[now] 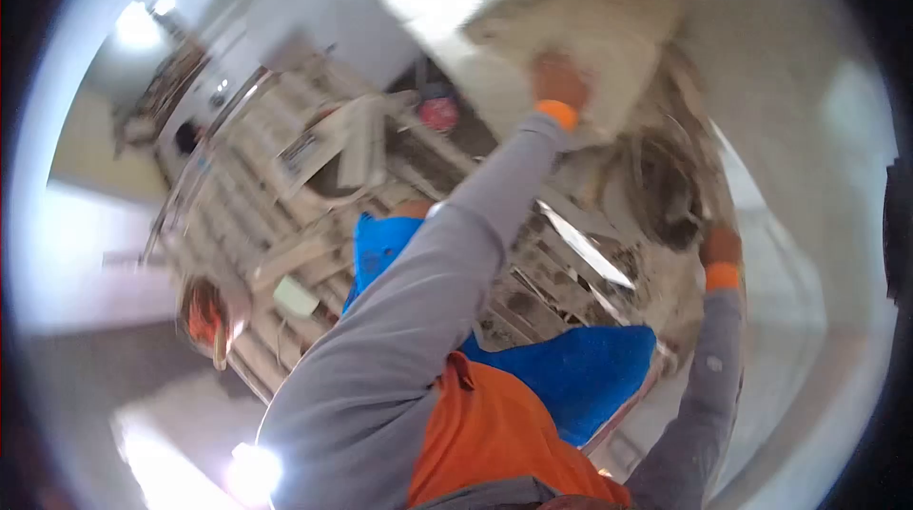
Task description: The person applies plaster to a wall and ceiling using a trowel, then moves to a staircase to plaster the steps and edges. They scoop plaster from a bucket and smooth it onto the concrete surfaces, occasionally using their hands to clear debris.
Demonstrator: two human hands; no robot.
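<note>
My left hand (561, 82) reaches forward and lies against a pale, roughly square slab (609, 39), which is smeared by motion. Its fingers are blurred over the slab's face. Lower and to the right, my right hand (721, 246) is at the edge of a dirt-covered surface (670, 291). A dark, round, basin-like hollow (666, 192) lies just left of that hand. The right fingers are largely hidden, and I cannot tell what they grip. Both wrists wear orange cuffs over grey sleeves.
Wooden planks (242, 201) form a slatted floor at left. On it are loose timber pieces (357, 144), a bucket (204, 310) with something orange inside, and a pale green block (296, 298). A red round object (438, 114) sits farther off. Blue cloth (580, 382) covers my legs; a pale wall (808, 111) rises at right.
</note>
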